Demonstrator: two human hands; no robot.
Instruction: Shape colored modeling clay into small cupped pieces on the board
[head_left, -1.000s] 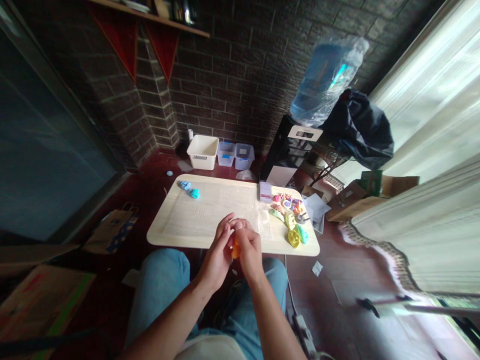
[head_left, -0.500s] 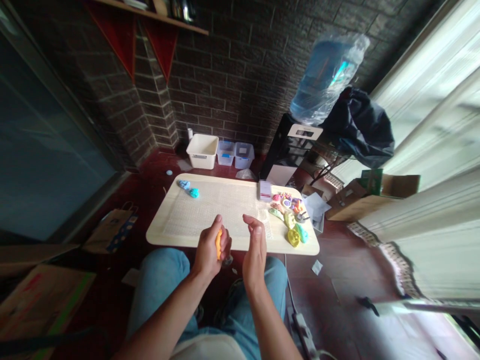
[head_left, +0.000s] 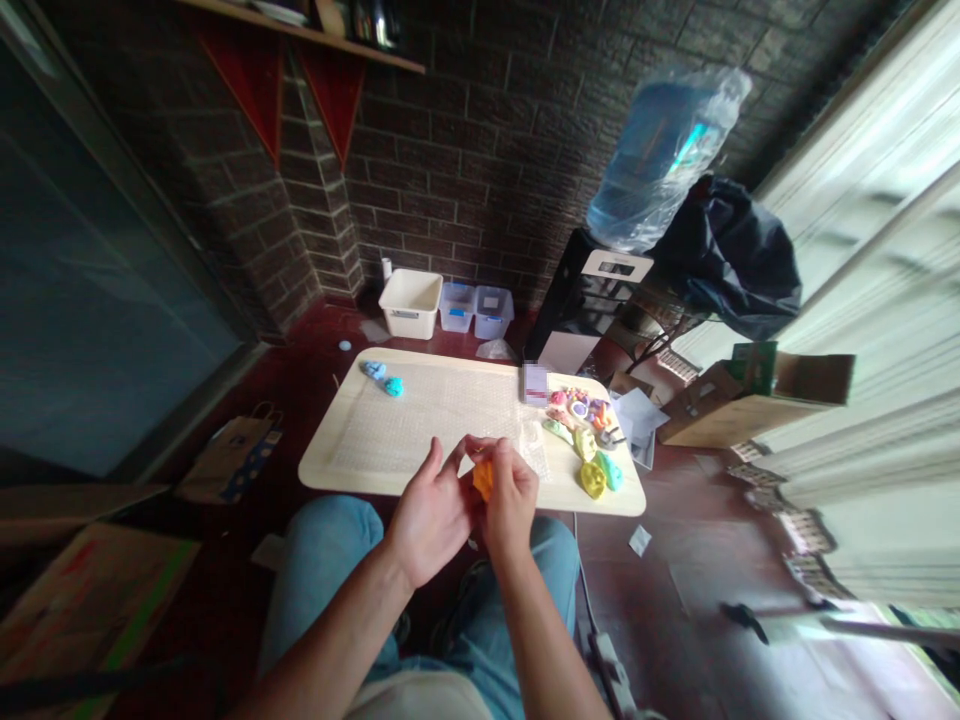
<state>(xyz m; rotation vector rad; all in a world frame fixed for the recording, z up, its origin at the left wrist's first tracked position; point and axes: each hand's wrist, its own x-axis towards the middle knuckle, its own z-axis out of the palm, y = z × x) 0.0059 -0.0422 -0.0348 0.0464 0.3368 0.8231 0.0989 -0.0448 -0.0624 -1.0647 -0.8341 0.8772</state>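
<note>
A lump of orange modelling clay [head_left: 483,480] is between my two hands, above the near edge of the low table [head_left: 322,465]. My right hand [head_left: 511,500] pinches it from the right, thumb and fingers bent around it. My left hand [head_left: 435,515] supports it from the left with its fingers, while its thumb sticks up apart from the clay. Fingers cover part of the lump. On the table's far left lie a blue clay lump [head_left: 373,371] and a turquoise one [head_left: 394,386]. Yellow clay [head_left: 592,479] and mint-green clay [head_left: 611,471] rest at the right.
A clear textured mat [head_left: 420,415] covers the table's middle. Small coloured clay pieces [head_left: 578,409] cluster at the right, beside a small pale box [head_left: 535,384]. Behind the table stand a white bin [head_left: 411,305] and a water dispenser [head_left: 577,310]. A power strip [head_left: 611,665] lies on the floor.
My hands were apart, with the orange clay in my left fist and my right hand open. Now they have come together, and my right fingers grip the clay too.
</note>
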